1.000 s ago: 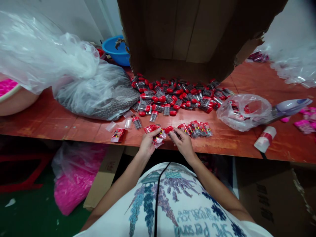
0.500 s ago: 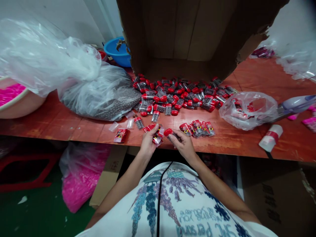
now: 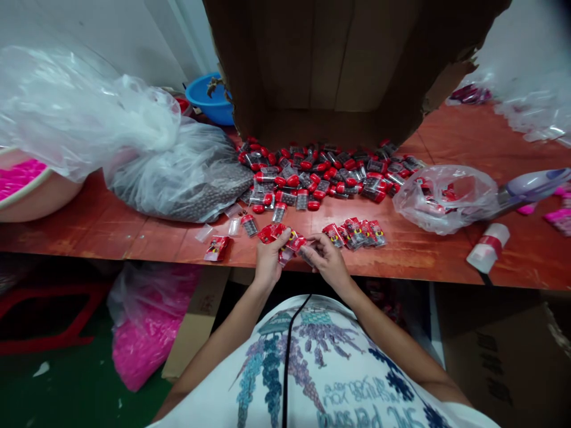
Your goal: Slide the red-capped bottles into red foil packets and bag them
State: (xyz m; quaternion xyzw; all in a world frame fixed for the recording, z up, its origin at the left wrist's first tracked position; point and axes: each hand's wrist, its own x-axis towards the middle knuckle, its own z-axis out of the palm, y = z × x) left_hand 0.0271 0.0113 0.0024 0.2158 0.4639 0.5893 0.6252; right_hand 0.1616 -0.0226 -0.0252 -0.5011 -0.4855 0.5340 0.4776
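Note:
My left hand (image 3: 269, 257) is closed around several red printed packets (image 3: 273, 232) that fan out above the table's front edge. My right hand (image 3: 329, 260) pinches a small red-capped bottle, now mostly hidden by the fingers and by the packet it meets. Whether the bottle is inside that packet, I cannot tell. A row of filled red packets (image 3: 355, 231) lies just beyond my right hand. Left of my left hand is a stack of red packets (image 3: 217, 248), with a loose dark-filled bottle (image 3: 248, 225) close by.
A heap of red-capped bottles (image 3: 307, 172) spills from a large cardboard box (image 3: 330, 71). To the left are a clear bag of dark beads (image 3: 191, 184) and a tub (image 3: 49, 199). A plastic bag (image 3: 446, 199) and a clear roll with a red band (image 3: 488, 246) lie right.
My right hand has brought the red-capped bottle up against the packets in my left hand. The red cap, visible before, is now covered. The view has shifted slightly.

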